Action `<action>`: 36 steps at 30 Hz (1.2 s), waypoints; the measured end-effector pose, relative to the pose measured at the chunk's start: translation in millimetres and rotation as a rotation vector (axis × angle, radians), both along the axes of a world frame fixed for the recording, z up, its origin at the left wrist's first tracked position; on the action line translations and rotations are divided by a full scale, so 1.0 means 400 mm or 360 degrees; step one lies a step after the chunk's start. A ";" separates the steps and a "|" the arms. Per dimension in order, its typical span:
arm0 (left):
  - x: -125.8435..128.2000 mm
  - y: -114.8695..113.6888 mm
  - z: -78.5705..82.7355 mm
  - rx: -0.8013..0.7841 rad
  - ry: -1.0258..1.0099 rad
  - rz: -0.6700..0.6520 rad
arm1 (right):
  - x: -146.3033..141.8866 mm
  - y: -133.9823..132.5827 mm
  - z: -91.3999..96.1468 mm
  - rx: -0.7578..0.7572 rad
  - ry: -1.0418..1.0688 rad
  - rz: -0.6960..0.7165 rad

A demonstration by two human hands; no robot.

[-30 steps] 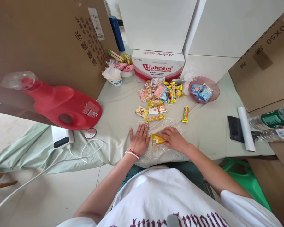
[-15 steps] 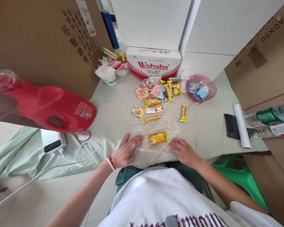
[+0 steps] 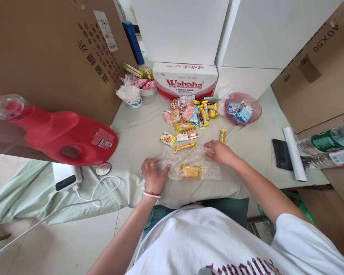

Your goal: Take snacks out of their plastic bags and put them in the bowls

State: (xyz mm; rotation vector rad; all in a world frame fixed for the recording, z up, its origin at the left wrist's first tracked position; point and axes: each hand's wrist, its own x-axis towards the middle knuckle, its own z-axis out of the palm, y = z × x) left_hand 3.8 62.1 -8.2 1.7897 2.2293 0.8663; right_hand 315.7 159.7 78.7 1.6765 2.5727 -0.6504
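the left hand (image 3: 154, 176), half open, thumb spread, is at the left edge of the plastic sheet (image 3: 212, 172); the right hand (image 3: 222, 152), loosely curled, is at its far edge. i cannot tell whether either grips it. the yellow packet (image 3: 190, 171) lies between them.

At the left of the worktop (image 3: 258, 143), a red jug (image 3: 57, 131) sits before a brown carton (image 3: 46, 57), with a power bank (image 3: 67, 177), its white cable (image 3: 46, 215) and a small disc (image 3: 103, 169) near it. At the back is a Wahaha box (image 3: 186, 83), a paper cup (image 3: 132, 100) to its left. At the right, a phone (image 3: 281, 154) lies beside a white roll (image 3: 294, 154) and two bottles (image 3: 322, 142).
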 end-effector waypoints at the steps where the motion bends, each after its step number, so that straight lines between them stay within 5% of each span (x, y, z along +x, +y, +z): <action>1: 0.000 -0.001 0.005 0.0075 0.0002 0.0038 | -0.015 0.013 0.006 0.0077 -0.0041 -0.0014; 8: 0.039 -0.080 0.056 0.0520 0.0065 0.0109 | -0.139 0.012 -0.035 -0.0014 -0.0217 -0.0205; 11: 0.065 -0.058 0.054 0.0547 0.0091 0.0037 | -0.149 0.006 -0.059 -0.0041 -0.0185 -0.0247; 18: 0.093 0.076 0.024 -0.0171 0.0123 -0.0077 | -0.119 0.008 -0.021 -0.0161 0.0005 -0.0001; 24: 0.097 0.101 0.041 -0.0548 0.0208 -0.0092 | -0.134 -0.123 0.006 -0.0095 -0.0080 0.0558; 30: -0.030 0.083 0.067 -0.0604 -0.0117 -0.0722 | -0.135 -0.204 -0.037 -0.0007 -0.0223 0.0600; 33: -0.062 0.049 0.088 -0.0493 -0.0281 -0.0774 | -0.140 -0.202 -0.041 0.0021 -0.0182 0.0595; 36: -0.019 0.014 0.111 -0.0446 -0.0656 -0.0741 | -0.159 -0.200 -0.037 0.0040 -0.0130 0.0615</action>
